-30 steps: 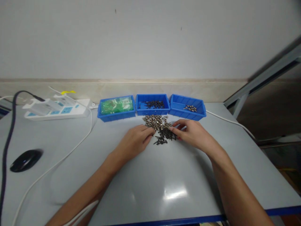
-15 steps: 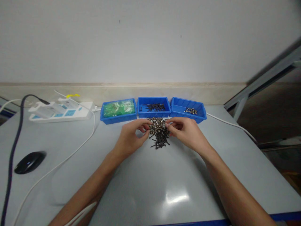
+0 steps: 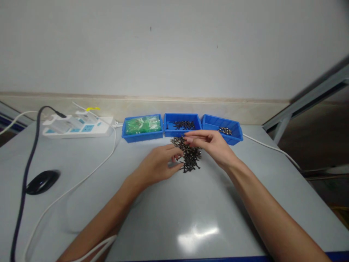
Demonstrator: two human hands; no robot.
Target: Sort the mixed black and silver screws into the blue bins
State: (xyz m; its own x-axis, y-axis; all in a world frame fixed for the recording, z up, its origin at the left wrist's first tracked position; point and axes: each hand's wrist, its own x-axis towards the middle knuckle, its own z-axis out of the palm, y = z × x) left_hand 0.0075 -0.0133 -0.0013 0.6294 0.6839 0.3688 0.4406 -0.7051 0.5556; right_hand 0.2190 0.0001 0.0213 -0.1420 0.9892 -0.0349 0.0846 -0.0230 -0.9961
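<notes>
A pile of dark and silvery screws point(image 3: 191, 157) lies on the grey table in front of three blue bins. At the pile's left edge is my left hand point(image 3: 160, 163), its thumb and fingers apart with nothing visible between them. My right hand point(image 3: 211, 143) is over the upper right of the pile, thumb and fingertips close together; whatever they may pinch is too small to make out. Dark screws lie in the middle bin point(image 3: 182, 133), silvery ones in the right bin point(image 3: 236, 139). The left bin point(image 3: 142, 137) holds a green plastic packet point(image 3: 144, 124).
A white power strip point(image 3: 105, 127) with plugs stands at the back left. A black mouse point(image 3: 43, 182) and a dark cable point(image 3: 27, 169) are at the left. White cables cross the table point(image 3: 152, 222). A metal frame point(image 3: 305, 102) rises at the right.
My left hand has shifted down to the pile's lower left edge. My right hand has moved up and left over the pile. The whole view has shifted slightly.
</notes>
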